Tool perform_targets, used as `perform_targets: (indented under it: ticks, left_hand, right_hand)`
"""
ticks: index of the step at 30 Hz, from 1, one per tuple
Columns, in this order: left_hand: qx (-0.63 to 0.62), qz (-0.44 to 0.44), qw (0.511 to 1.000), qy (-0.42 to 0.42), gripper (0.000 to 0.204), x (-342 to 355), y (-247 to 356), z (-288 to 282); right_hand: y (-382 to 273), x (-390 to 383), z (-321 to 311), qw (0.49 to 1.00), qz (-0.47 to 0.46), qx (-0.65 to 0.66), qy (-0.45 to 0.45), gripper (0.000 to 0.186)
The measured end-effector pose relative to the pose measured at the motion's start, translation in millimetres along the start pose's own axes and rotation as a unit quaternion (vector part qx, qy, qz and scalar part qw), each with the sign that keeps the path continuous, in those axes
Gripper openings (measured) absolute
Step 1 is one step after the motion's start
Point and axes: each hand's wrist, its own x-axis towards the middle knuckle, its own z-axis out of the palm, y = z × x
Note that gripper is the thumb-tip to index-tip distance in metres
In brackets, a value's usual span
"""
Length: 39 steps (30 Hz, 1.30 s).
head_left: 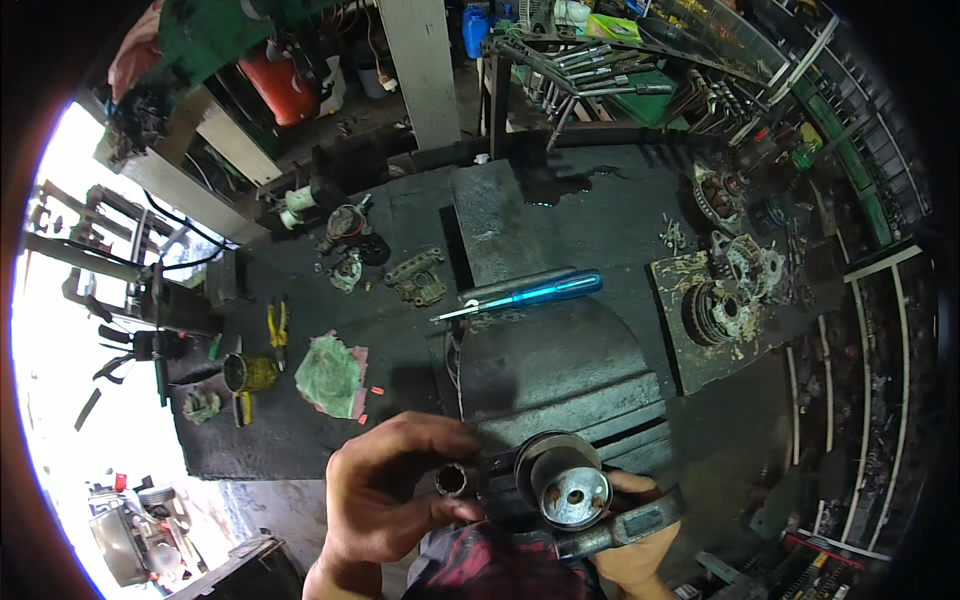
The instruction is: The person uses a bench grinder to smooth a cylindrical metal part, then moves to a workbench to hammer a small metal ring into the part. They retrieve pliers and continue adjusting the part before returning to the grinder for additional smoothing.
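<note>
My left hand (375, 490) curls its thumb and fingers around a small dark cylinder with a toothed open end, like a socket (455, 481). Just right of it is a round pulley-like metal part (574, 497) with a shiny end disc, a centre hole and a dark grooved rim. My right hand (640, 555) is behind and below a hammer (640, 522), whose steel head crosses beside the disc; its handle is mostly hidden. Whether the right fingers also support the pulley-like part cannot be made out. Beyond both hands sits a big bench vise (550, 360).
A blue-handled screwdriver (550, 290) lies across the vise. On the dark bench (400, 210) are a green rag (332, 376), yellow pliers (277, 335), a yellow can (250, 372) and greasy castings (415, 277). More parts sit on a board (690, 350) at right; wrenches (600, 75) hang behind.
</note>
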Motion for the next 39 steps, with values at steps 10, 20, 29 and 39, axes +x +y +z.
perform_targets:
  ticks: [10, 20, 29, 39]
  left_hand:
    - [-0.015, 0.081, 0.996, 0.042, 0.048, -5.3, -15.6, 8.0]
    - [0.216, 0.426, 0.863, -0.162, 0.034, 35.1, 2.7, 26.7]
    - [0.34, 0.262, 0.89, -0.155, 0.044, 28.1, 16.9, 48.3]
    - [0.252, 0.235, 0.932, -0.116, 0.041, 19.4, -9.4, 48.4]
  right_hand:
    - [17.3, -16.7, -9.3, 0.994, 0.014, -0.087, 0.057, 0.055]
    - [12.1, -8.5, -6.9, 0.999, -0.012, 0.027, -0.033, 0.058]
    - [13.8, -6.9, -5.9, 0.998, -0.014, 0.035, -0.051, 0.053]
    - [-2.6, -8.1, -13.2, 0.997, -0.048, 0.047, -0.04, 0.064]
